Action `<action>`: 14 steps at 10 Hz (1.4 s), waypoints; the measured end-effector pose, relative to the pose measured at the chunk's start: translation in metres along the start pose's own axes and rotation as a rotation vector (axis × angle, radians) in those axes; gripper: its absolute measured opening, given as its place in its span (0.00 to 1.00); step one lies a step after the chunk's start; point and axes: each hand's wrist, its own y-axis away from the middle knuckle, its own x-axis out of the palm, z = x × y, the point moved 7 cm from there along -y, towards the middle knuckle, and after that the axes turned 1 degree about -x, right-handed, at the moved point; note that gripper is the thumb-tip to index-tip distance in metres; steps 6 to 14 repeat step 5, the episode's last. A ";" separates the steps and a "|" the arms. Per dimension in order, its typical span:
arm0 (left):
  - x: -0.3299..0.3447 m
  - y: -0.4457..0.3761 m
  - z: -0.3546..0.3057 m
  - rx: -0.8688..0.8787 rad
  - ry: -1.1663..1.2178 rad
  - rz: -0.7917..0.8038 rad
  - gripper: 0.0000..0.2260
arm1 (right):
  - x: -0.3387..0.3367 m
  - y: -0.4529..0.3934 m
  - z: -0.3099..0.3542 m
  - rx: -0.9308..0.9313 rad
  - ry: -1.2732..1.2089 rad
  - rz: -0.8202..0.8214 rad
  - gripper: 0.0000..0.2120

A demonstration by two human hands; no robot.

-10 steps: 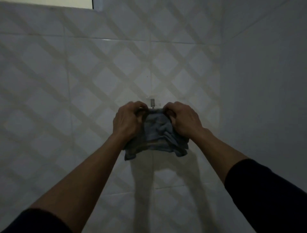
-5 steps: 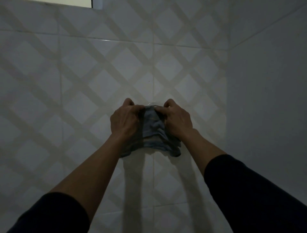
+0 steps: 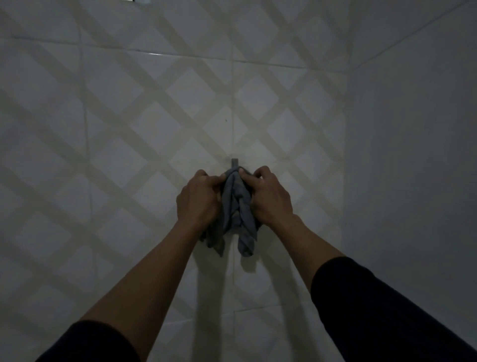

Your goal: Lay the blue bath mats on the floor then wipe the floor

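We've got both hands, left hand (image 3: 197,200) and right hand (image 3: 268,196), fingers curled tight round the blue cloth (image 3: 236,212) at the wall hook (image 3: 234,162) (probably hooked, too dim to tell), so no floor work's visible from here.

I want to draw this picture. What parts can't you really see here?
1. Hook, head view: only its top shows; the blue cloth covers the rest, so whether the cloth hangs on it is unclear.
2. Fingertips of the left hand and right hand: buried in cloth folds.
3. Floor: below the bottom edge.
4. Bright patch: cut off by the top edge.
5. Cloth's true colour and texture: the room is dim.
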 end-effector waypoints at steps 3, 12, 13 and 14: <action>0.007 0.031 -0.007 -0.035 -0.278 0.294 0.26 | 0.004 0.042 0.008 0.041 0.119 0.245 0.33; 0.022 0.115 0.001 -0.129 -0.300 0.382 0.28 | 0.026 0.121 -0.003 0.108 0.074 0.382 0.43; 0.022 0.115 0.001 -0.129 -0.300 0.382 0.28 | 0.026 0.121 -0.003 0.108 0.074 0.382 0.43; 0.022 0.115 0.001 -0.129 -0.300 0.382 0.28 | 0.026 0.121 -0.003 0.108 0.074 0.382 0.43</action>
